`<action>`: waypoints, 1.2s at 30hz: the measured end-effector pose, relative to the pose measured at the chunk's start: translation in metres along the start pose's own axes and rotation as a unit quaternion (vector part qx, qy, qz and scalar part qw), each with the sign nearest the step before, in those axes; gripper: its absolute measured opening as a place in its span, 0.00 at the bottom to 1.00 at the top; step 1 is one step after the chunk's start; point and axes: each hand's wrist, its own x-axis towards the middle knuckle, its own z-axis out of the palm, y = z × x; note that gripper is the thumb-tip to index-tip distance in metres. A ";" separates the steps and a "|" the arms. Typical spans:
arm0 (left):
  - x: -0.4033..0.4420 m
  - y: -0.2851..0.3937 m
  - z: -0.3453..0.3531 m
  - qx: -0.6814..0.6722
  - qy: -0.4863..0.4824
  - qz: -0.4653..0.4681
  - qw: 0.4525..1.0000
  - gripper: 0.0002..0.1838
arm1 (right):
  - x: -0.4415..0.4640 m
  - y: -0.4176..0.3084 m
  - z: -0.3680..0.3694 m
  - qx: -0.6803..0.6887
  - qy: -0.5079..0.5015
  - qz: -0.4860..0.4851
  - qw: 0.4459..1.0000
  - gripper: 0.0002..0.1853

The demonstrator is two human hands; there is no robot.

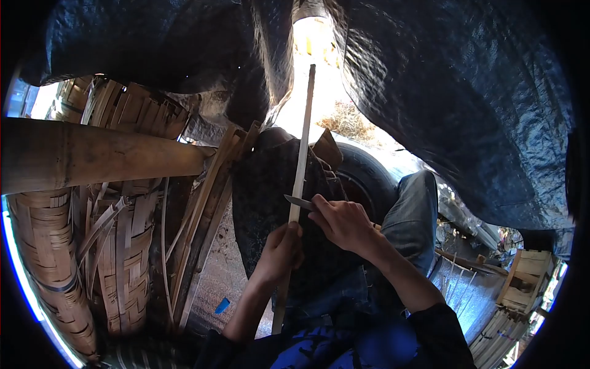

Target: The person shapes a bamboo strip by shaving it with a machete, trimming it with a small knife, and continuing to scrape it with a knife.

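Note:
A long pale bamboo strip (pixel 301 163) stands in front of me, its dark far end pointing up toward the bright gap. My left hand (pixel 281 249) is closed around its lower part, and the strip runs on below the fist toward my body. In my right hand (pixel 344 222) I grip a knife (pixel 298 202), fingers wrapped round its handle, which is mostly hidden. The blade points left and lies across the strip just above my left hand. Whether the edge is biting into the bamboo cannot be seen.
A thick bamboo pole (pixel 104 155) juts in from the left above woven bamboo baskets (pixel 49 258) and leaning slats (pixel 200 246). Dark plastic sheeting (pixel 455 104) hangs overhead. Beyond my knees is a tyre (pixel 369 172). A wooden crate (pixel 525 280) stands at right; a blue scrap (pixel 222 305) lies on the ground.

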 end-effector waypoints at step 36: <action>-0.005 -0.011 -0.014 -0.052 -0.039 -0.060 0.996 0.15 | 0.006 0.005 0.022 -0.018 0.021 -0.017 0.999 0.24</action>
